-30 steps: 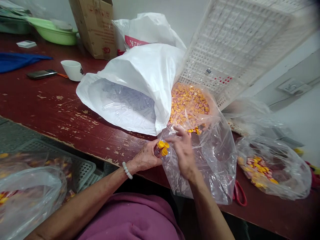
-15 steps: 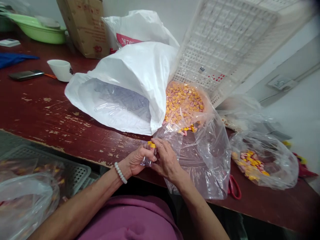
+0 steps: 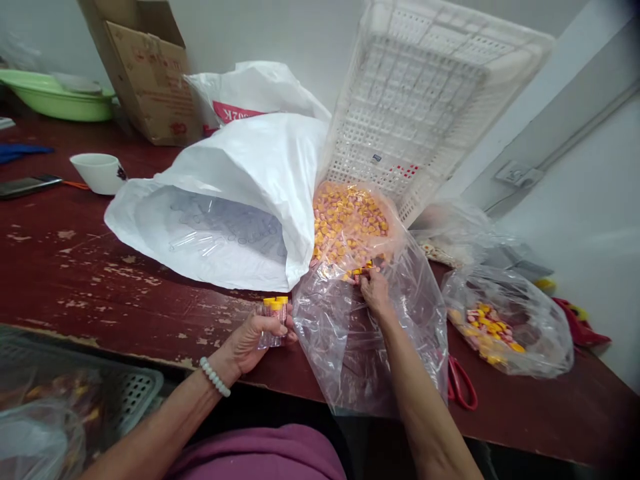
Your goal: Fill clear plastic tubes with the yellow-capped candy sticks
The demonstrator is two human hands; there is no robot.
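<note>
My left hand [image 3: 257,337] is wrapped round several clear tubes [image 3: 275,323] with yellow caps, held upright above the table's front edge. At the mouth of a clear plastic bag full of yellow-and-pink pieces [image 3: 350,217], my right hand [image 3: 374,288] has its fingers closed among the pieces; whether one is pinched there is too small to tell. A white sack [image 3: 250,157] lies open to the left of that bag, with clear empty tubes [image 3: 225,223] inside.
On the red table [image 3: 60,267] are a white cup [image 3: 99,173], a phone [image 3: 30,186], red scissors [image 3: 463,383] and a smaller bag of pieces [image 3: 505,330]. Behind stand a cardboard box [image 3: 155,87] and a white crate [image 3: 400,100]. A grey crate [image 3: 137,393] sits low at left.
My right hand has left the tubes and moved up and right to the pieces at the bag's mouth. My left hand keeps the tubes. The camera view has shifted.
</note>
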